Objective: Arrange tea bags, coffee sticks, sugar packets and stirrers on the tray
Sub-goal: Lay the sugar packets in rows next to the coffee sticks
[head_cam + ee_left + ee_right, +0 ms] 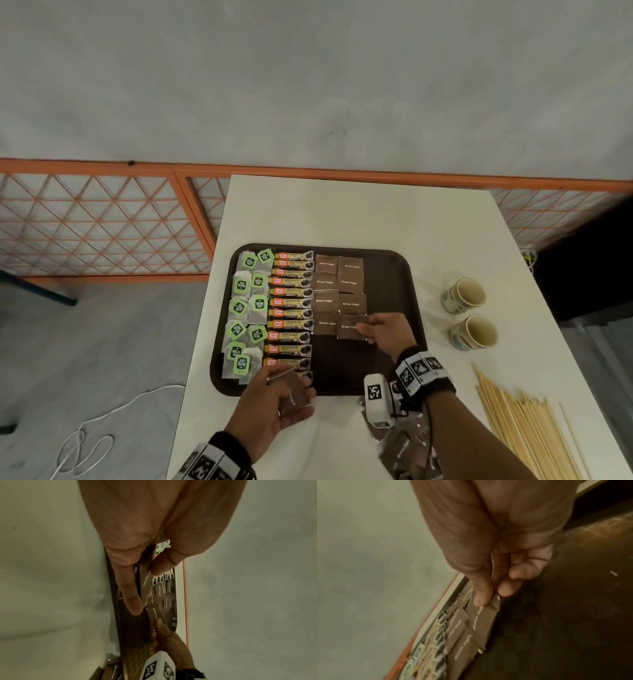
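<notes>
Where the white table (342, 212) ends, grey floor (308, 85) (orange lattice fence (102, 222)).

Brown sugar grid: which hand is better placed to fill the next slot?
Right, probably. The right hand already pinches a brown sugar packet at the grid's near edge, over bare tray. The left hand holds spare packets at the tray's near rim.
</notes>
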Tool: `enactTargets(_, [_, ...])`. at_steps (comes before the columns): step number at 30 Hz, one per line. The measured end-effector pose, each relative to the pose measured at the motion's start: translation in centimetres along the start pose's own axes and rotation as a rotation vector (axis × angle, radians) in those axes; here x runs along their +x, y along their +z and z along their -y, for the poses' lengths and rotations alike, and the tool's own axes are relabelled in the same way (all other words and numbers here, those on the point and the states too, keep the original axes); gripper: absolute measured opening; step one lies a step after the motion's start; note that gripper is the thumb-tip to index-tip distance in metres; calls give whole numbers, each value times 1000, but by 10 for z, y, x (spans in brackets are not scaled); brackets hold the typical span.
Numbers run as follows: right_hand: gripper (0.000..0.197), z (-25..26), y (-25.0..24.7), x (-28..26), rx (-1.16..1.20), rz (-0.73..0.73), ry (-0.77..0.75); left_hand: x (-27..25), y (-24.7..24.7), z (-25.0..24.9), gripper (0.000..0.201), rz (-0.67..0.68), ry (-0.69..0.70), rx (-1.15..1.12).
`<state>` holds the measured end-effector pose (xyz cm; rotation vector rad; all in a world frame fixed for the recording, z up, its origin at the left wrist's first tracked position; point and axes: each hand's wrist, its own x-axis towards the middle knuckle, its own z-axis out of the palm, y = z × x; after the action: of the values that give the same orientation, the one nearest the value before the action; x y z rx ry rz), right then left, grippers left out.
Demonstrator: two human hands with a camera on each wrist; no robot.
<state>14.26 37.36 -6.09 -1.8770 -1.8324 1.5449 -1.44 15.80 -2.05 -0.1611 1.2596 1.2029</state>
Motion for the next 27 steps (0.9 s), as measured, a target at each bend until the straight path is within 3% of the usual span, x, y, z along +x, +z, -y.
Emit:
enactTargets(10, [25,-3,11,8,-150,-166,38,-13,-8,-12,35,196,28,-79])
enactTargets(14, [23,9,5,-19,-207,-185,-90,-17,-6,-16,33,228,55,-27])
enactTargets(16, [15,27,2,-51,-176,-87,-230,-17,-4,-17,32,202,69,33])
enactTargets(18, [14,45,2,-85,-157,148,-353,-18,2,-17,32,171,97,152])
enactTargets(21, [24,47,12,-114,-161,421,-354,-19,13,-15,28,123,173,282])
enactTargets(23, [26,37,20,-119,-151,418,-338,-20,19,-12,22,66,183,206])
enactTargets(27, [10,18,28,-117,57,293,-273,-19,27,1,17,5,75,151])
